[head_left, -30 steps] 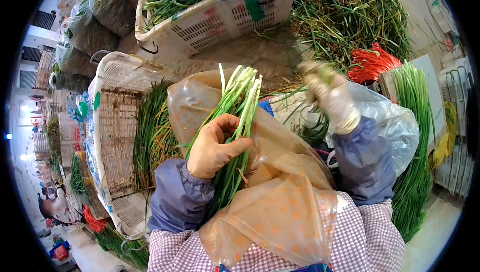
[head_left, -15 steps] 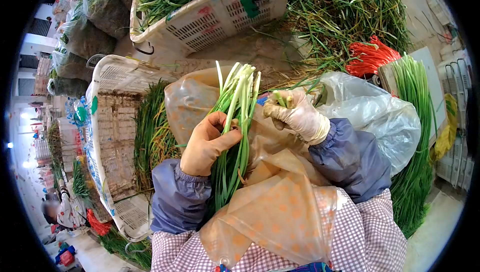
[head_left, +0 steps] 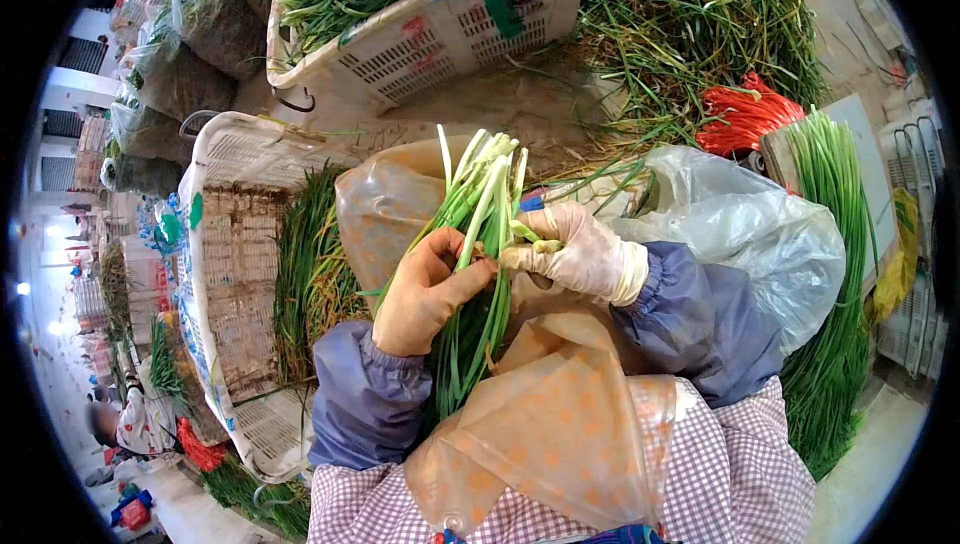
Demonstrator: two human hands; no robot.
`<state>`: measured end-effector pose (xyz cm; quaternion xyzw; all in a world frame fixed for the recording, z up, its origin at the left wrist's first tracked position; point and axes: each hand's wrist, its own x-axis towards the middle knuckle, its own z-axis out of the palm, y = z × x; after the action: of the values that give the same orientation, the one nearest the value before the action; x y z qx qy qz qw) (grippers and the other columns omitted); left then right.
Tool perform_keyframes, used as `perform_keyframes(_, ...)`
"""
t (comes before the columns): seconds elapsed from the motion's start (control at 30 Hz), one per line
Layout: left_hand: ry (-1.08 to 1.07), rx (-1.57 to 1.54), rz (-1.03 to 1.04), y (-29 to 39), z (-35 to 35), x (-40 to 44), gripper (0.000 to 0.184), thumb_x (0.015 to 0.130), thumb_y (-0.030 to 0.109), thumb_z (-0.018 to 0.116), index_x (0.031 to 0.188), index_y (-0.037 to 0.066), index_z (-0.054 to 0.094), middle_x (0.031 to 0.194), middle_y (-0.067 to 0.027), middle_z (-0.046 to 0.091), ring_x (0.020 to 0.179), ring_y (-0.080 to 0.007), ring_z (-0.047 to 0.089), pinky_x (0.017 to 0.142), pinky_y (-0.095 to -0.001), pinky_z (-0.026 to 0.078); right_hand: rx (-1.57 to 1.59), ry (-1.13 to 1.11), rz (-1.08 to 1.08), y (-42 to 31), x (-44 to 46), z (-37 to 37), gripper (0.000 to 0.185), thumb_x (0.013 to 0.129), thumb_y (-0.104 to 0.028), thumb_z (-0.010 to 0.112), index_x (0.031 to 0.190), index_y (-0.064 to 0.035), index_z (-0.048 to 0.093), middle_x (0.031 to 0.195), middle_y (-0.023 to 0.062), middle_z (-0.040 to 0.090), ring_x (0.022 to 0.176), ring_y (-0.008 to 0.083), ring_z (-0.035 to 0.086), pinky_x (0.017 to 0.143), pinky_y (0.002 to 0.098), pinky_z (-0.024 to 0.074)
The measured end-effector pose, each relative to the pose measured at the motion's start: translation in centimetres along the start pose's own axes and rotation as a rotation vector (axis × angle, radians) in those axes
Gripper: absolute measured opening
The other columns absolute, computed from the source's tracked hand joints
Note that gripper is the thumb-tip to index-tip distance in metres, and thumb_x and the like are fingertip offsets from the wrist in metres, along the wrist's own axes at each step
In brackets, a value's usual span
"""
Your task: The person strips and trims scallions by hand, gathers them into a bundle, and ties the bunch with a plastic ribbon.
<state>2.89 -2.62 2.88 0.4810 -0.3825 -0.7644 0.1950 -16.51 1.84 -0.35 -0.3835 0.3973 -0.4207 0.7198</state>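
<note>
A bunch of garlic chives point(head_left: 487, 194) stands with its pale stalk ends up and its green leaves hanging down over my lap. My left hand point(head_left: 425, 289), in a thin cream glove, is closed around the middle of the bunch. Against its right side is my right hand point(head_left: 575, 254), in a stained whitish glove, with thumb and fingers pinched together. A short piece of chive stalk point(head_left: 524, 232) shows at those fingers; the rest of it is hidden. Beneath the bunch, an orange-dotted plastic apron point(head_left: 550, 404) covers my lap.
To the left stands a white crate point(head_left: 215, 159) with chives inside. Another crate point(head_left: 430, 54) full of chives is ahead, beside a heap of loose trimmings point(head_left: 700, 24). Red ties point(head_left: 745, 114), a clear plastic bag point(head_left: 745, 224) and more chives point(head_left: 835, 344) lie on the right.
My right hand has moved left and down, from beside the bunch to touching it. My left hand and the bunch have shifted slightly right.
</note>
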Motion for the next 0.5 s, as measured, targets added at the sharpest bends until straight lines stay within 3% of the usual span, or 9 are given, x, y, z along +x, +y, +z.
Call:
perform_keyframes(0.13,-0.061,0.151,0.108,-0.5,0.3,0.0,0.026,0.075,-0.001,0.069,0.092,0.005,0.051,0.089,-0.0011,0.056,0.08,-0.0092,0.054,0.074,-0.024,0.046,-0.067,0.007,0.063,0.2,-0.4,-0.5,0.019,0.089,-0.013,0.065,0.104,-0.0021,0.067,0.087,-0.0007,0.068,0.081,0.0051,0.058,0.072,0.0225,0.0482)
perform_keyframes(0.2,-0.08,0.092,0.083,-0.5,0.0,0.1,0.026,0.075,-0.003,0.068,0.093,0.005,0.051,0.091,-0.002,0.057,0.083,-0.0111,0.057,0.075,-0.0254,0.047,-0.128,0.016,-0.042,0.7,-0.4,-0.6,0.018,0.089,-0.013,0.065,0.103,-0.0023,0.068,0.084,-0.0011,0.067,0.075,0.005,0.057,0.068,0.022,0.0475)
perform_keyframes(0.27,-0.073,0.032,0.079,-0.2,-0.2,0.0,0.029,0.075,-0.004,0.068,0.096,0.005,0.051,0.092,-0.0041,0.059,0.083,-0.0138,0.059,0.076,-0.0282,0.049,-0.275,0.249,-0.373,2.7,-0.4,-1.7,0.016,0.088,-0.018,0.066,0.099,-0.0054,0.068,0.07,-0.0027,0.058,0.058,0.0048,0.05,0.052,0.021,0.0409)
perform_keyframes(0.3,-0.066,-0.025,0.073,0.0,-0.4,0.0,0.032,0.074,-0.005,0.067,0.1,0.004,0.051,0.094,-0.0062,0.062,0.083,-0.0165,0.062,0.078,-0.031,0.051,-0.309,0.347,-0.315,1.4,-1.2,-2.8,0.016,0.088,-0.018,0.067,0.095,-0.0036,0.067,0.074,0.0,0.06,0.058,0.0067,0.052,0.051,0.0224,0.0419)
perform_keyframes(0.37,-0.061,-0.044,0.039,0.3,-0.8,0.0,0.033,0.075,-0.005,0.066,0.103,0.003,0.051,0.093,-0.0079,0.063,0.083,-0.0178,0.063,0.077,-0.0316,0.052,-0.47,0.776,-0.445,1.5,-1.2,-9.7,0.023,0.088,-0.027,0.066,0.089,-0.0049,0.067,0.072,0.003,0.063,0.06,0.0095,0.056,0.05,0.0235,0.044)
perform_keyframes(0.4,-0.064,-0.059,-0.001,0.4,-0.9,0.0,0.033,0.076,-0.005,0.065,0.105,0.003,0.051,0.093,-0.0095,0.064,0.082,-0.0191,0.064,0.076,-0.0323,0.053,-0.202,0.998,-0.298,-2.0,-2.3,-10.7,0.024,0.088,-0.03,0.065,0.085,-0.006,0.065,0.07,0.002,0.062,0.057,0.0093,0.055,0.049,0.024,0.0437)
perform_keyframes(0.43,-0.077,-0.069,-0.01,0.3,-1.0,-0.1,0.032,0.077,-0.003,0.064,0.105,0.002,0.05,0.091,-0.0104,0.063,0.08,-0.0194,0.064,0.074,-0.0323,0.054,-0.409,1.226,-0.326,-2.9,-2.7,-13.6,0.024,0.088,-0.029,0.065,0.093,-0.0052,0.065,0.069,0.0007,0.06,0.056,0.008,0.053,0.05,0.0232,0.0432)
perform_keyframes(0.5,-0.078,-0.087,0.004,0.3,-0.8,0.0,0.031,0.078,-0.003,0.064,0.104,0.002,0.05,0.091,-0.0111,0.063,0.08,-0.0198,0.064,0.073,-0.0327,0.054,-0.719,1.316,-0.324,-1.4,-3.5,-20.4,0.035,0.088,-0.029,0.066,0.112,-0.0038,0.059,0.069,-0.0014,0.057,0.056,0.0072,0.051,0.051,0.0218,0.0425)
